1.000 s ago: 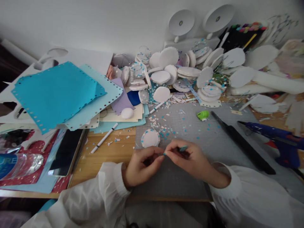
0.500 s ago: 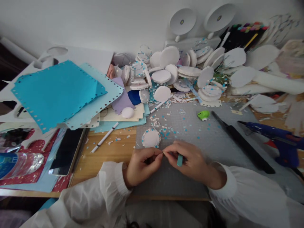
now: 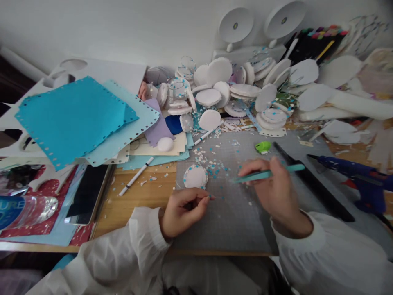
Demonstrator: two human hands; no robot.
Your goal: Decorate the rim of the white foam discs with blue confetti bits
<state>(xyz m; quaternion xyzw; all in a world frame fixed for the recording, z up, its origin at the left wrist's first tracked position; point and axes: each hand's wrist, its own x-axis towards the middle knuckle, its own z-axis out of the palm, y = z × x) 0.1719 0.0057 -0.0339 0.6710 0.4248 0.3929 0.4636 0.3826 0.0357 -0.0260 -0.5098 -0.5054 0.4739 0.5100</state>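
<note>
My left hand is closed in a pinch low on the grey cutting mat. A tiny bluish speck shows at its fingertips, too small to name. Just beyond that hand lies a round white disc edged with small blue and white flowers. My right hand is raised over the mat to the right, its fingers closed around teal tweezers. The tips point left, toward scattered blue and white paper flowers. Whether the tips hold anything cannot be made out.
White padded discs are heaped at the back. On the right lie a green craft punch, a long black tool and a blue glue gun. Punched blue paper, a pen, a phone and a bottle are left.
My right hand has moved away from my left fingertips, up and to the right. The tweezers have turned from tucked in the palm to pointing left. My left hand stays nearly in place.
</note>
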